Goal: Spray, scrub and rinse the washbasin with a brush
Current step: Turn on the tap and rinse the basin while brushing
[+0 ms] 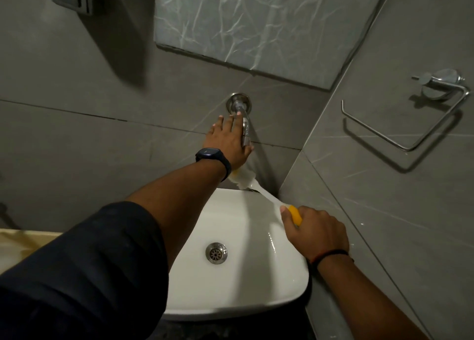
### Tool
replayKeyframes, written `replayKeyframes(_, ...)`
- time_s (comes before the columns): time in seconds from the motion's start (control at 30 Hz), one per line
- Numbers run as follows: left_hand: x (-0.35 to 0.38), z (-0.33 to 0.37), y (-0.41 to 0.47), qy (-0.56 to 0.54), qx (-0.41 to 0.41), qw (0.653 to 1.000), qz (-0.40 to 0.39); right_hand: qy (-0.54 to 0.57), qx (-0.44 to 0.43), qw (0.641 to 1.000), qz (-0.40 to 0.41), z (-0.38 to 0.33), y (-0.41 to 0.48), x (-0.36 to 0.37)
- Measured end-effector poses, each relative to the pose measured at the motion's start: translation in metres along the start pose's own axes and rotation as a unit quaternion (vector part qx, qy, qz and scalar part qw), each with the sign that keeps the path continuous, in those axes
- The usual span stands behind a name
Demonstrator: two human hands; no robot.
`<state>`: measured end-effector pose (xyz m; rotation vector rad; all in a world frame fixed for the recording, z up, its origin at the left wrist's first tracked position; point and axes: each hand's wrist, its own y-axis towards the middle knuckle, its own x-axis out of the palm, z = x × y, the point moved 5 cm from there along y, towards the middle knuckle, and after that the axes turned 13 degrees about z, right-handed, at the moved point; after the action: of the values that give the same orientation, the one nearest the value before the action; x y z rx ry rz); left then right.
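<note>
The left hand (228, 142) reaches up to the wall-mounted tap (242, 119), fingers spread flat and open against its chrome body, the thumb tucked under the spout; whether it actually grips the metal cannot be told. Its forearm stretches straight out over the washbasin (256, 283), a dark smartwatch (213, 157) on the wrist and a dark sleeve (84, 270) pushed up above the elbow. The right hand (315, 233) is closed around the yellow grip of the brush (259, 191), wrist cocked near the side wall and ringed by a thin dark band (331, 253). The brush's white neck runs up to a pale bristle head at the basin's back edge, just below the tap. The basin is smooth, glossy white ceramic with rounded corners and a round metal drain (216, 253). Matte grey tiles cover both walls; a bent chrome towel ring (410, 124) hangs on the right one.
</note>
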<state>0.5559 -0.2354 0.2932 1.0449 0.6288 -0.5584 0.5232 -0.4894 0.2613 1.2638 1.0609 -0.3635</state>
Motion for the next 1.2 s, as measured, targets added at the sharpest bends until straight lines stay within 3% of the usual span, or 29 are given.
replayKeyframes(0.17, -0.024, -0.028, -0.042, -0.021, -0.027, 0.999, 0.013, 0.077, 0.093, 0.992, -0.025, -0.005, -0.013, 0.003)
replayKeyframes(0.3, -0.066, -0.084, -0.112, -0.031, -0.11, 0.991, 0.065, 0.194, 0.081, 0.977, -0.038, -0.053, -0.031, 0.005)
replayKeyframes(0.5, -0.139, -0.222, -0.244, 0.092, -0.273, 0.954, 0.082, 0.301, -0.052, 0.947, -0.102, -0.203, -0.087, 0.024)
replayKeyframes(0.6, -0.176, -0.297, -0.31, 0.151, -0.36, 0.917, 0.082, 0.303, -0.158, 0.928, -0.146, -0.288, -0.129, 0.044)
replayKeyframes(0.8, -0.222, -0.434, -0.411, 0.197, -0.518, 0.828, 0.086, 0.26, -0.359, 0.856, -0.266, -0.441, -0.216, 0.114)
replayKeyframes(0.9, -0.231, -0.488, -0.439, 0.22, -0.546, 0.805, 0.072, 0.241, -0.413, 0.823, -0.307, -0.5, -0.251, 0.151)
replayKeyframes(1.2, -0.213, -0.58, -0.467, 0.252, -0.501, 0.828, -0.008, 0.194, -0.495, 0.782, -0.327, -0.598, -0.307, 0.227)
